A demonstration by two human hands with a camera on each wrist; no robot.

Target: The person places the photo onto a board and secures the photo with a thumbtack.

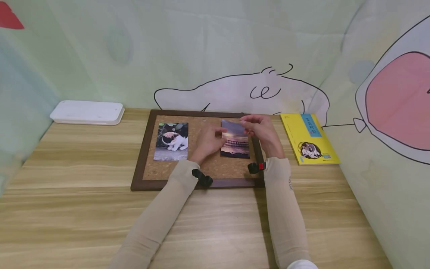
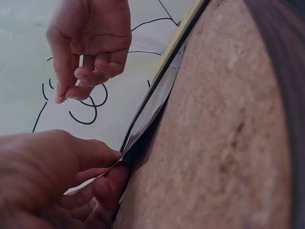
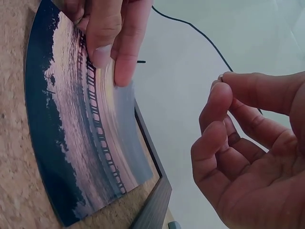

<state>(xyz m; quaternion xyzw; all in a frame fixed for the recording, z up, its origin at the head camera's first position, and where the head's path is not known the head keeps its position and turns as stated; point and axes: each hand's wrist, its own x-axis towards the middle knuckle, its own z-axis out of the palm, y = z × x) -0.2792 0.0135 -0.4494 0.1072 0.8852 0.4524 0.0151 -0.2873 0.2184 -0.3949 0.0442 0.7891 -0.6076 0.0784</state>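
Note:
The sunset photo (image 1: 235, 144) lies over the right part of a corkboard (image 1: 206, 170), bowed and partly lifted off the cork. My left hand (image 1: 209, 144) pinches its left edge, with the thumb (image 3: 102, 45) on the printed face. Above the photo's upper right corner, my right hand (image 1: 262, 132) holds a tiny tack (image 3: 220, 78) between thumb and forefinger; most of it is hidden by the fingertips. A cat photo (image 1: 171, 142) lies flat on the board's left part, with a small pale dot near its top.
The board's dark brown frame (image 1: 141, 160) surrounds the cork. At its right lies a yellow book (image 1: 309, 140). A white case (image 1: 87, 112) sits at the back left of the wooden table (image 1: 84, 168). A printed cloth wall (image 1: 201, 48) rises behind.

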